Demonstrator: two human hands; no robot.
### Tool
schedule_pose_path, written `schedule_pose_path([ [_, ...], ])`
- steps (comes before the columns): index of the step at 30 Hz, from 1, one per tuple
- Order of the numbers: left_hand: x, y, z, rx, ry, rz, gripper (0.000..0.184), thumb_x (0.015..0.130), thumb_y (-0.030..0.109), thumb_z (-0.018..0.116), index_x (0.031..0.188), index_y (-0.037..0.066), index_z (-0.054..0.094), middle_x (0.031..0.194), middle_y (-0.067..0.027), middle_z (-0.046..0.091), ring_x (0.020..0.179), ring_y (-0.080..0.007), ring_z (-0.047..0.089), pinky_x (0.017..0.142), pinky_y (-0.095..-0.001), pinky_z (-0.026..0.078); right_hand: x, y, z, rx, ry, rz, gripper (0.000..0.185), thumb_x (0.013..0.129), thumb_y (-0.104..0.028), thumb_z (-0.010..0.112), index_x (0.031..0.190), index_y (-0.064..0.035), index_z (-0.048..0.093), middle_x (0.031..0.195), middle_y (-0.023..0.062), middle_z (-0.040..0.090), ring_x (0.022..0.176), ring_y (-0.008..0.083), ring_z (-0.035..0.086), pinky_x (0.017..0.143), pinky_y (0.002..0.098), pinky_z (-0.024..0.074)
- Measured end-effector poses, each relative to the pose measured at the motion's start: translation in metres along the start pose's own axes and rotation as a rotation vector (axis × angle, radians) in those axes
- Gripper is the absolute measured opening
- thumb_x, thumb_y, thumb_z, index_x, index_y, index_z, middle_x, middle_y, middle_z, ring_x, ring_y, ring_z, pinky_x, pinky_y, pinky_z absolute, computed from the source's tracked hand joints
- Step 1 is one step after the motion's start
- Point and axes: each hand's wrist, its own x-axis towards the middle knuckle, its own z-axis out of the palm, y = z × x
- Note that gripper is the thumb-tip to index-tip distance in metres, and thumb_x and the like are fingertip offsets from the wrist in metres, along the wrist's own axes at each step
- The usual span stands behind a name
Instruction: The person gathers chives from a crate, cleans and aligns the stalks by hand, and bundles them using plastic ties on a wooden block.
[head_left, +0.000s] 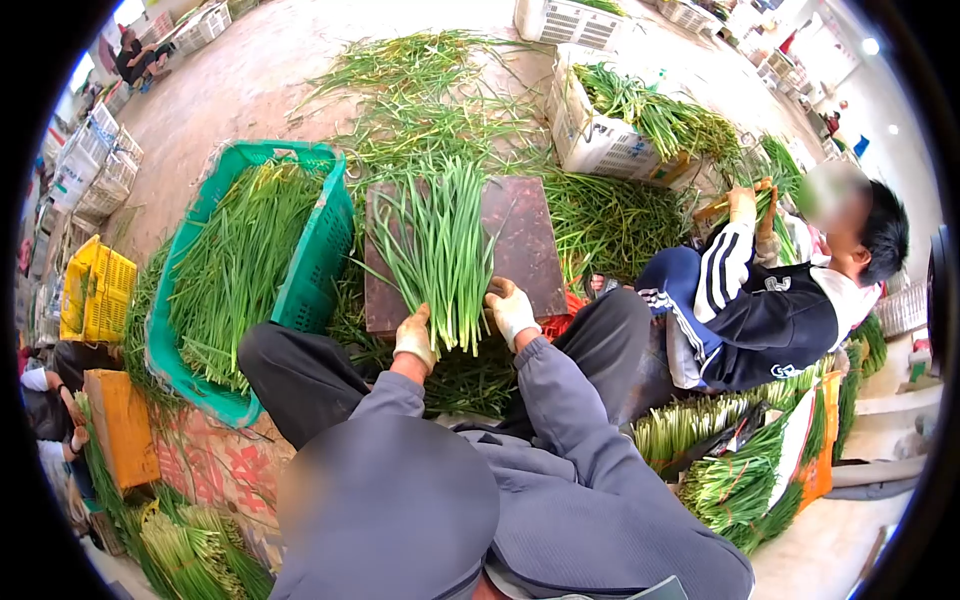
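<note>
Greens (445,240) lie on the board (535,250), pale ends (462,335) past its near edge. The left hand (415,338) holds them; the right hand (512,312) curls beside them, grip hard to tell. This looks like lining up; next calls for soft, even hands.

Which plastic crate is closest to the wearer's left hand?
The green plastic crate holding long green leaves; the yellow plastic crate and the white plastic crates all stand farther from the left hand.
</note>
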Motion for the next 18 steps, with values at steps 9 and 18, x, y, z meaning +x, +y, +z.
schedule_pose_path([
  [9, -0.022, 0.01, 0.005, 0.092, -0.149, 0.09, 0.048, 0.091, 0.028, 0.072, 0.129, 0.004, 0.057, 0.121, -0.0099, 0.066, 0.103, -0.0274, 0.064, 0.09, -0.0407, 0.051, -0.027, -0.02, 0.0, -0.128, 0.063, -0.082, 0.018, 0.09, -0.012, 0.065, 0.101, 0.0017, 0.068, 0.075, 0.0035, 0.065, 0.059, 0.0095, 0.055, 0.056, 0.0266, 0.0458],
  [18, -0.019, 0.006, 0.001, 0.306, -0.081, 0.173, 0.047, 0.082, 0.002, 0.071, 0.126, 0.001, 0.054, 0.11, -0.0113, 0.066, 0.097, -0.0261, 0.064, 0.087, -0.039, 0.052, -0.066, -0.055, 0.016, -0.587, -0.194, -0.186, 0.03, 0.085, -0.03, 0.071, 0.1, -0.0045, 0.072, 0.088, 0.0181, 0.072, 0.083, 0.0308, 0.069, 0.078, 0.0388, 0.0534],
])
